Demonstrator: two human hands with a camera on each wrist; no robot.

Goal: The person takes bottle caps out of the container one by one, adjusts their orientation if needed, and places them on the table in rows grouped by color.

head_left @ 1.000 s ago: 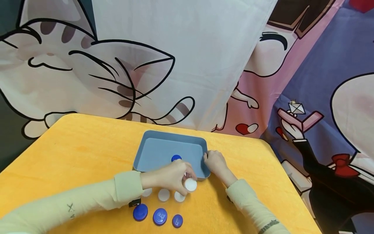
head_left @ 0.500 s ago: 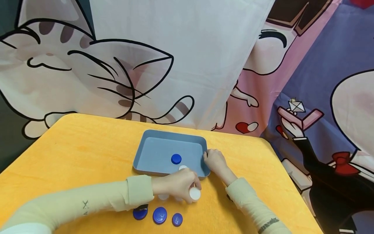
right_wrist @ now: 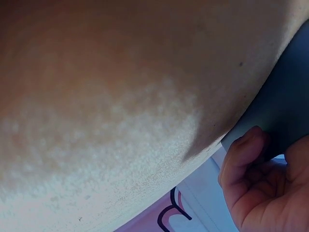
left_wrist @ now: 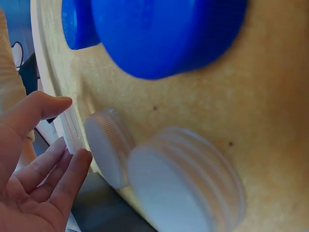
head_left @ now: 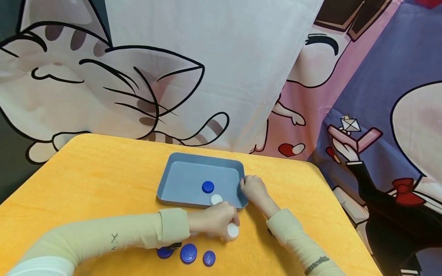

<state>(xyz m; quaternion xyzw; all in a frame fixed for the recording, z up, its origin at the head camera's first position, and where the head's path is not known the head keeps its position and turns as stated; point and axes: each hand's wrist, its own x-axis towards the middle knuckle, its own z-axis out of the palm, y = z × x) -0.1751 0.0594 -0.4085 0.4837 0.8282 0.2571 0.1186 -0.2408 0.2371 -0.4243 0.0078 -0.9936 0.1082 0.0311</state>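
My left hand (head_left: 218, 221) pinches a small white bottle cap (head_left: 233, 230) between thumb and fingers, just in front of the tray. In the left wrist view this cap (left_wrist: 72, 129) stands on edge, its ribbed side showing. Close beside it on the table are two more white caps, a smaller one (left_wrist: 104, 150) and a larger one (left_wrist: 169, 188); my left hand mostly hides them in the head view. My right hand (head_left: 254, 189) holds the right rim of the blue-grey tray (head_left: 203, 157). Inside the tray lie a blue cap (head_left: 208, 187) and a white cap (head_left: 216, 199).
Nearer to me, a row of blue caps lies on the yellow tabletop (head_left: 114, 176): a left one (head_left: 165, 252) partly covered by my wrist, a middle one (head_left: 188, 253) and a smaller right one (head_left: 209, 258). A printed cloth (head_left: 221, 76) hangs behind the table.
My left hand has moved right and toward me with the white cap, away from the tray's front edge. The white cap in the tray has come into view. My right hand has stayed put.
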